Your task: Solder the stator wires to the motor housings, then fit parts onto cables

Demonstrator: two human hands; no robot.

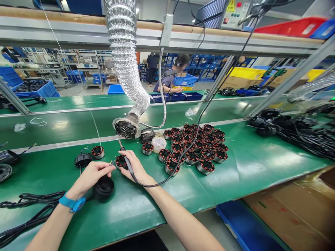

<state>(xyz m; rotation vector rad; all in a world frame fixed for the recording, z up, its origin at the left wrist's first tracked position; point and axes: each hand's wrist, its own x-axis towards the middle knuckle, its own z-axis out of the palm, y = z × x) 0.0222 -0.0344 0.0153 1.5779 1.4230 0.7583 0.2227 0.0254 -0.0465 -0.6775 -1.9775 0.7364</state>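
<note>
- The green table (pixel 230 184) spreads wide in front of the fan (pixel 125 129).
- A fat silver hose (pixel 123 52) goes up from the fan.
- Many copper rings (pixel 199 145) crowd right of the fan; a black cord (pixel 162 183) crosses in front.
- Nearer than the fan, the right hand (pixel 136 166) curls round the soldering iron (pixel 128 164).
- Left of it, the left hand (pixel 91 176) bends in, pinching thin wires (pixel 112 162).
- The long iron slants, its tip pointing toward the fan.
</note>
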